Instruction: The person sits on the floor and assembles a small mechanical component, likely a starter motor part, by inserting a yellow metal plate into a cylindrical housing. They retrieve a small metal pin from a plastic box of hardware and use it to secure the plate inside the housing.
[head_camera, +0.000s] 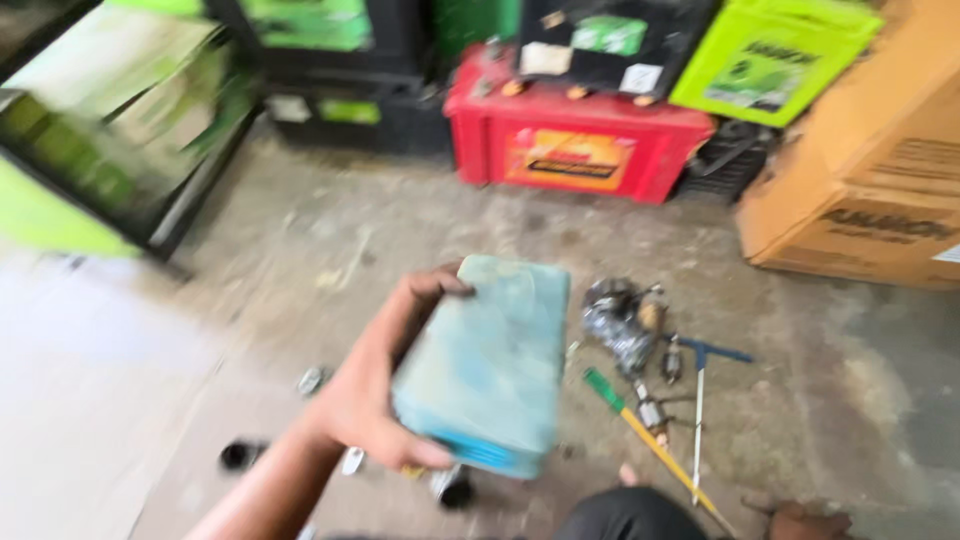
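Item: pale blue-green rectangular block (487, 365), worn and smudged, held above a dusty concrete floor (420, 230).

Left hand (365, 385): clamped on the block's left edge, fingers over the far corner and thumb under the near one (a grip that suits lifting it one-handed).

Right hand: out of view; state cannot be told.

On the floor, right of the block: grey metal part (620, 320), green-handled screwdriver (650, 440), blue T-handled tool (700, 395).

Rear: red battery (575, 140), cardboard box (870, 190).
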